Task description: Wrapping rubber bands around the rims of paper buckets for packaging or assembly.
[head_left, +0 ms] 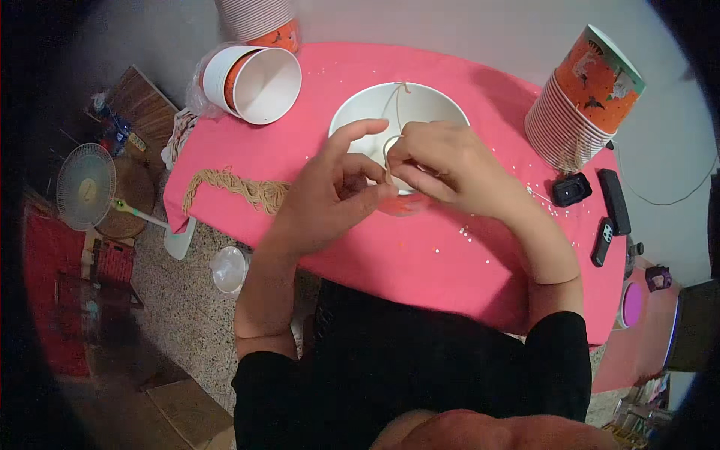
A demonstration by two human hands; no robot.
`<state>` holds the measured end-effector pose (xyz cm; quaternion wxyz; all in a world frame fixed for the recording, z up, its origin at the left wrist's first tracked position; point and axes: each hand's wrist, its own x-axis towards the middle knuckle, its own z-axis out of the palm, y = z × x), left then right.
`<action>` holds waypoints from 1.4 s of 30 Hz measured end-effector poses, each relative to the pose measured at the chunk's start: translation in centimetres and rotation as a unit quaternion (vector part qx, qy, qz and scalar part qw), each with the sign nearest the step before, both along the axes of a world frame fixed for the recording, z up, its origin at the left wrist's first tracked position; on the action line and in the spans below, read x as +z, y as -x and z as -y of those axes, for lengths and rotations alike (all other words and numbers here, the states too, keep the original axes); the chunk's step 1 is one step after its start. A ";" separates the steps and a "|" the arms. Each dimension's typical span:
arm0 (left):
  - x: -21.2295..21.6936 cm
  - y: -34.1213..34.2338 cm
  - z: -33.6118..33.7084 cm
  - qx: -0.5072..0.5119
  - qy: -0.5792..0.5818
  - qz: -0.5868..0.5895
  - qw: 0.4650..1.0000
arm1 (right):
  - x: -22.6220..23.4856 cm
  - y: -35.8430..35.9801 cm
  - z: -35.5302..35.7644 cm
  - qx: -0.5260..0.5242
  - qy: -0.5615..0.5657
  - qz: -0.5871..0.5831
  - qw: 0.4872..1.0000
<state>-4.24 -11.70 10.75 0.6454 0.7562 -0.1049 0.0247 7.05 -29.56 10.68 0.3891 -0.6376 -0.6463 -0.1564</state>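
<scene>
My left hand (330,191) and my right hand (442,169) meet over a white paper bucket (397,105) that stands on the pink tablecloth (420,255). Both hands pinch a thin beige string (391,105) which runs from the fingers up to the bucket's far rim. My left index finger points up toward the bucket's edge. My right hand covers the bucket's near rim. A bundle of the same beige strings (240,187) lies on the cloth to the left of my left hand.
A stack of white buckets with orange outsides (251,79) lies on its side at the back left. A tall tilted stack (581,97) stands at the right. Dark remotes and a small black device (600,202) lie by the right edge. A fan (86,187) stands on the floor at left.
</scene>
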 end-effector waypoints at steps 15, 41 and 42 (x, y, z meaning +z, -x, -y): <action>-3.6 -0.3 1.1 0.218 -0.168 0.277 0.921 | 0.2 1.0 0.3 -0.053 0.091 -0.149 0.983; -3.9 0.1 1.6 0.187 -0.060 0.187 0.962 | 0.2 1.1 0.1 -0.004 0.109 -0.117 0.987; -3.9 0.1 1.4 0.184 -0.069 0.199 0.960 | 0.2 1.1 0.1 -0.003 0.098 -0.108 0.989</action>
